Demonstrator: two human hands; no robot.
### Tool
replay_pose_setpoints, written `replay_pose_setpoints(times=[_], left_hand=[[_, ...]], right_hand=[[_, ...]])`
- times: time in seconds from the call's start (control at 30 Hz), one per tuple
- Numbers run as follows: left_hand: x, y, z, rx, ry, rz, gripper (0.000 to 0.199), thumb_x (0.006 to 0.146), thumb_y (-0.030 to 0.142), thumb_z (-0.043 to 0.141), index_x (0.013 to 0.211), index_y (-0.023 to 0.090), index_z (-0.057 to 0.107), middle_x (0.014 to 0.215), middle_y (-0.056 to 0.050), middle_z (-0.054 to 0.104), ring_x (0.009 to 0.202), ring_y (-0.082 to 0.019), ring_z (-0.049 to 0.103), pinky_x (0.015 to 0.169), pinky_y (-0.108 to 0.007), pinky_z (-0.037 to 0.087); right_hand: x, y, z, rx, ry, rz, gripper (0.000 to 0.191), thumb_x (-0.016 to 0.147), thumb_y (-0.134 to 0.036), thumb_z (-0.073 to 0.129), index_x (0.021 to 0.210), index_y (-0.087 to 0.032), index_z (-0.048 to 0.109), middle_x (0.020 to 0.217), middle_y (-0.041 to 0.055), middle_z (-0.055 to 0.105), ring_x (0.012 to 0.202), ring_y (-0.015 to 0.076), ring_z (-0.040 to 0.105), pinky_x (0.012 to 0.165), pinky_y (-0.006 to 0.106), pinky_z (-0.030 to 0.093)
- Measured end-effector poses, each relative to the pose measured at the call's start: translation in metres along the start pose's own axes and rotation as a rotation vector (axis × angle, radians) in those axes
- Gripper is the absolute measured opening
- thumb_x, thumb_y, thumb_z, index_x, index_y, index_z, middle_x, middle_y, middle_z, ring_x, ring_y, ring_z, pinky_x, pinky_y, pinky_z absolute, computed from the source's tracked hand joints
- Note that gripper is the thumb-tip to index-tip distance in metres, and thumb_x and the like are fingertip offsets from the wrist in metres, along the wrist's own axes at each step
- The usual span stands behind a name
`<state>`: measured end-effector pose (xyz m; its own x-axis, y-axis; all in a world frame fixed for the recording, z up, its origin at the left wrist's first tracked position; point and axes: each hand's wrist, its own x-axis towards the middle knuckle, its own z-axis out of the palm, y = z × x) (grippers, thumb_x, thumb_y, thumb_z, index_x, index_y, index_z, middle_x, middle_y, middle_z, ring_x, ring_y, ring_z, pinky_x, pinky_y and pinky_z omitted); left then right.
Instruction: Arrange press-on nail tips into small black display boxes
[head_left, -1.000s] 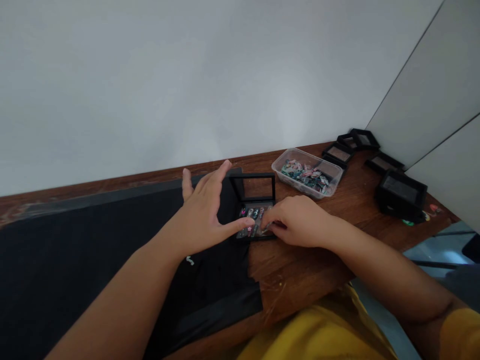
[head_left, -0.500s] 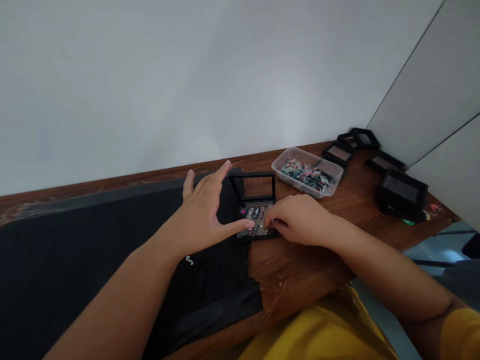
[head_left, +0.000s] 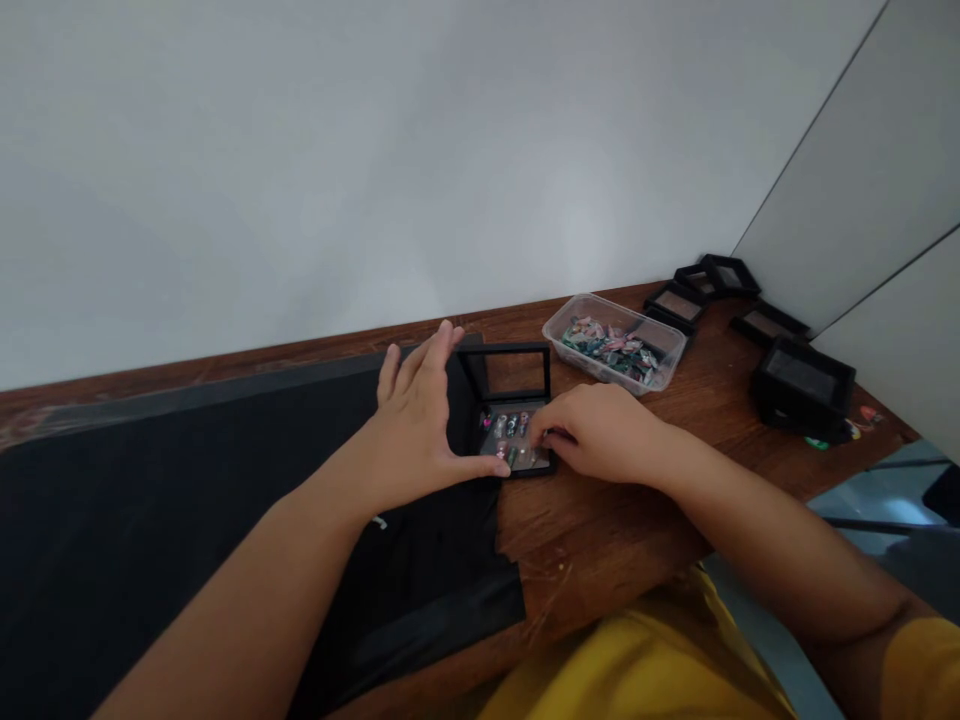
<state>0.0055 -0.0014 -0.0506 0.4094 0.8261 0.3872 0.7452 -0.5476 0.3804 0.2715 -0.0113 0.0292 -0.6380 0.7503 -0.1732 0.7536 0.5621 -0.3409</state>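
Display case (head_left: pixel 514 440): open, small coloured pieces set inside.
Left hand (head_left: pixel 420 425): spread wide, steadying its edge.
Right hand (head_left: pixel 600 432): fingers pinched narrow, seating a piece.
Next: fine, careful placement.

The left hand (head_left: pixel 417 425) has dropped from hovering and now rests against the open black case (head_left: pixel 511 410), thumb at its front edge. The right hand (head_left: pixel 600 432) has shifted slightly, perhaps backward.

Soft, even daylight washes the pale wall (head_left: pixel 375 150), no glare anywhere. Shadows stay faint; wide-lens stretch bends the edges, fine detail slightly soft.
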Motion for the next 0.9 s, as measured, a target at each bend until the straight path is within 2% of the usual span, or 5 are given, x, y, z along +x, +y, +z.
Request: replay_pose_setpoints(times=[0.17,0.3,0.4,0.7,0.9], left_hand=[[-0.001,-0.003,0.003,0.007,-0.024,0.004,0.170,0.064,0.089,0.093,0.181,0.032,-0.017,0.185,-0.028,0.028,0.170,-0.060,0.028,0.136,-0.087,0.010],[0.000,0.001,0.003,0.006,-0.015,0.004,0.170,0.066,0.091,0.091,0.179,0.032,-0.023,0.185,-0.029,0.028,0.170,-0.059,0.027,0.136,-0.086,0.013],[0.000,0.004,0.003,-0.004,-0.009,0.004,0.169,0.069,0.089,0.091,0.178,0.033,-0.026,0.186,-0.028,0.026,0.170,-0.059,0.027,0.135,-0.086,0.016],[0.001,0.006,0.001,0.025,-0.004,-0.001,0.168,0.073,0.084,0.091,0.176,0.032,-0.031,0.188,-0.029,0.016,0.173,-0.059,0.018,0.135,-0.084,0.021],[0.002,0.008,0.000,0.003,-0.005,-0.028,0.169,0.072,0.086,0.091,0.176,0.033,-0.031,0.188,-0.028,0.018,0.172,-0.058,0.020,0.134,-0.083,0.025]], right_hand=[[0.000,-0.001,0.000,0.017,0.016,-0.002,0.027,0.101,-0.013,0.068,0.115,-0.026,0.088,0.114,0.0059,0.088,0.104,0.0245,0.077,0.080,0.032,0.045],[-0.001,-0.002,0.000,-0.006,0.050,0.079,0.028,0.102,-0.021,0.072,0.127,-0.025,0.085,0.097,0.0044,0.084,0.092,0.0230,0.074,0.073,0.032,0.039],[-0.002,-0.001,-0.001,-0.013,0.080,0.113,0.030,0.103,-0.022,0.071,0.130,-0.026,0.083,0.092,0.0034,0.082,0.090,0.0223,0.073,0.072,0.032,0.036],[0.001,-0.003,-0.002,0.038,0.057,0.137,0.025,0.104,-0.021,0.070,0.124,-0.024,0.084,0.094,0.0037,0.083,0.086,0.0208,0.070,0.071,0.031,0.035],[0.001,-0.001,-0.001,0.040,0.102,0.189,0.030,0.108,-0.018,0.062,0.132,-0.023,0.080,0.112,0.0067,0.085,0.102,0.0241,0.074,0.079,0.033,0.040]])
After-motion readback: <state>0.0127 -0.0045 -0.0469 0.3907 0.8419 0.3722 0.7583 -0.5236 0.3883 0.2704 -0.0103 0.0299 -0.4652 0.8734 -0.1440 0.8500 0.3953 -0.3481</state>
